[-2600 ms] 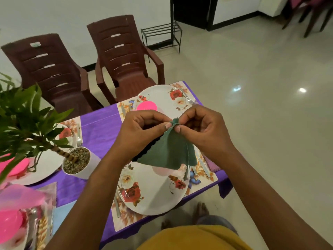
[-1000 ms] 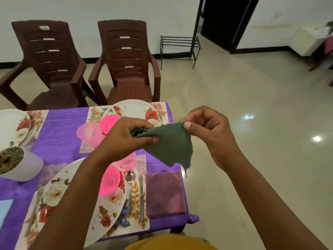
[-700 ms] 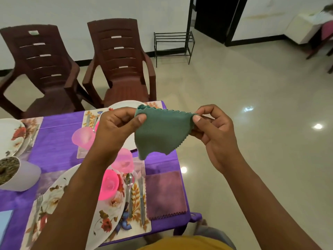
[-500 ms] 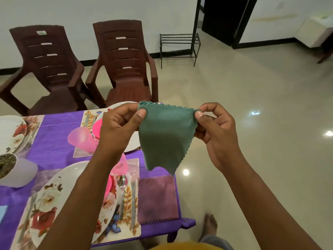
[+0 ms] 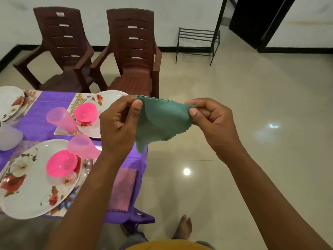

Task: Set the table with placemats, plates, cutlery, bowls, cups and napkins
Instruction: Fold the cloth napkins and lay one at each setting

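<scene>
Green napkin (image 5: 162,121) hangs in air off the table's right edge, stretched between both hands. Left hand (image 5: 119,127) and right hand (image 5: 212,121) each pinch a top corner, thumb against fingers. Risk: loose cloth bunches when laid beside far plate (image 5: 108,98).

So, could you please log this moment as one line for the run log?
step: napkin placement | left hand: pinches green napkin | right hand: pinches it too | napkin: in air | purple napkin: already on table
</scene>
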Motion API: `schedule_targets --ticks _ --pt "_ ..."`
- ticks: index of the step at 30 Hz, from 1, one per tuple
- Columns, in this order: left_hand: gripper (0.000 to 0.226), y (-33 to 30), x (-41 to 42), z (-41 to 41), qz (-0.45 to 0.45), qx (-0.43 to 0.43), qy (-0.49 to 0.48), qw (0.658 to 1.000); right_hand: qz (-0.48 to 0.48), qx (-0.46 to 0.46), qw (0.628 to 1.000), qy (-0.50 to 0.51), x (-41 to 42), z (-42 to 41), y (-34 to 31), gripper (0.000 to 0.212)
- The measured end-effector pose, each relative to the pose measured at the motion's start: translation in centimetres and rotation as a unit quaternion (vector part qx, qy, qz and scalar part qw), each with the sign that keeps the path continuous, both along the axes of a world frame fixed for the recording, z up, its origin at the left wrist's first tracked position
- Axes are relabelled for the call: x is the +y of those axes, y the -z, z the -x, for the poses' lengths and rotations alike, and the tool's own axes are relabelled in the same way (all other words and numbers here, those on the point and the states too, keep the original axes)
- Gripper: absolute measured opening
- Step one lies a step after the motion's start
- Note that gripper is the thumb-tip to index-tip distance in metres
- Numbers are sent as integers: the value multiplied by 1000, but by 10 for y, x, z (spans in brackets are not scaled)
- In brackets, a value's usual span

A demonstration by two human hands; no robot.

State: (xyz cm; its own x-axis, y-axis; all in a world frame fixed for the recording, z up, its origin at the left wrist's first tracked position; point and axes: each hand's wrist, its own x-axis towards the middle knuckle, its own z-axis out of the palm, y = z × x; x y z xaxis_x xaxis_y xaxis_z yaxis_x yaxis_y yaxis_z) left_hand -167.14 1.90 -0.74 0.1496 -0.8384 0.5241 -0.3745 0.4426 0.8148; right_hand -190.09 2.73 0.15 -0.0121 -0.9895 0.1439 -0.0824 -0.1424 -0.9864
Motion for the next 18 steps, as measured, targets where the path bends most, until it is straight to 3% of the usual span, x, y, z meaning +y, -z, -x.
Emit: schedule_targets --ticks 2,8,13,16,18 --pt "10 -1 3 18 31 -40 -29 998 17 56 998 -4 -1 13 0 17" --pt "30 -3 0 47 79 -84 -105 988 -15 -16 1000 -6 -1 41 0 17" --pt "26 -5 -6 67 76 -97 -99 987 -49 -49 997 -17 -4 61 -5 15" --pt "28 -5 -11 78 71 -107 -69 989 -105 -74 988 -87 -11 76 -11 36" --pt "30 -4 -16 85 70 -116 -45 990 -110 -35 985 -127 -18 81 -14 41"
